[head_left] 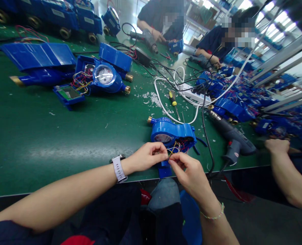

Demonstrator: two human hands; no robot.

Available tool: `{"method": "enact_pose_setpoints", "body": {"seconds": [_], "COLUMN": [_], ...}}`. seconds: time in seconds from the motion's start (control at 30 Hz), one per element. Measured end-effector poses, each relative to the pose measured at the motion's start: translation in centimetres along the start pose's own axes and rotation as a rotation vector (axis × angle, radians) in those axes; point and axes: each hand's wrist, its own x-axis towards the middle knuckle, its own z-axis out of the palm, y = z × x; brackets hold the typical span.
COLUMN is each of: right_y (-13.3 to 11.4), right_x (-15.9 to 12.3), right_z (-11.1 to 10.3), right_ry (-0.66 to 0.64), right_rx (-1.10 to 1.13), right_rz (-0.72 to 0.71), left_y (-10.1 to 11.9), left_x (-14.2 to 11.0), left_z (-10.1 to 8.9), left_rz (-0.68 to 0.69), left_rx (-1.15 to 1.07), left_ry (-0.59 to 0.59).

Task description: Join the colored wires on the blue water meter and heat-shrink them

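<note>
A blue water meter [175, 131] with a brass threaded end lies on the green table in front of me, its housing open towards me. Thin yellow, white and red wires [176, 148] come out of it. My left hand [151, 157], with a watch on the wrist, pinches at these wires with thumb and forefinger. Close beside it, my right hand [188, 172] is also closed in a pinch on the wires, fingertips nearly touching the left ones. A small blue cover part [164, 171] sits below my hands at the table edge. The exact wire ends are hidden by my fingers.
Other blue meters [106, 76] stand at the left and back. A yellow-black screwdriver [173, 98], white power strip [194, 93] and looping cables lie beyond my meter. A heat gun [231, 136] rests to the right, near a co-worker's hand [277, 145]. Two people work across the table.
</note>
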Motion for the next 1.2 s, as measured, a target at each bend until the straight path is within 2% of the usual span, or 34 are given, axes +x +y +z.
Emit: {"method": "enact_pose_setpoints", "body": {"seconds": [0.13, 0.27, 0.33, 0.4, 0.43, 0.5, 0.57, 0.63, 0.77, 0.93, 1.2], "right_y": [0.4, 0.8, 0.8, 0.7, 0.6, 0.6, 0.7, 1.0, 1.3, 1.4, 1.4], "right_x": [0.2, -0.2, -0.6, -1.1, -1.4, -1.8, -1.9, -1.8, -1.3, -1.0, -0.8], "right_z": [-0.3, -0.7, -0.8, -0.9, -0.8, -0.6, 0.0, 0.7, 1.6, 1.7, 1.5], "right_ry": [-0.016, 0.007, 0.13, 0.304, 0.352, 0.313, 0.193, 0.142, 0.167, 0.161, 0.175], "right_rx": [0.033, 0.106, 0.157, 0.162, 0.14, 0.066, -0.009, -0.071, -0.089, -0.071, -0.034], "right_rz": [0.023, 0.023, -0.02, -0.116, -0.17, -0.25, -0.256, -0.253, -0.27, -0.271, -0.262], "left_y": [-0.1, 0.0, 0.2, 0.3, 0.3, 0.3, 0.2, 0.2, 0.3, 0.2, 0.3], "left_x": [0.1, 0.1, 0.0, -0.1, -0.1, -0.2, -0.3, -0.3, -0.6, -0.9, -0.6], "left_z": [-0.1, 0.0, 0.0, 0.1, 0.1, 0.2, 0.2, 0.3, 0.5, 0.7, 0.7], "left_rz": [-0.049, -0.064, -0.053, -0.039, -0.03, -0.006, 0.022, 0.043, 0.093, 0.138, 0.118], "left_rx": [-0.11, -0.093, -0.048, 0.002, 0.024, 0.063, 0.104, 0.148, 0.278, 0.428, 0.412], "left_ry": [-0.059, -0.061, -0.038, -0.012, -0.003, 0.007, 0.016, 0.023, 0.023, 0.007, 0.019]}}
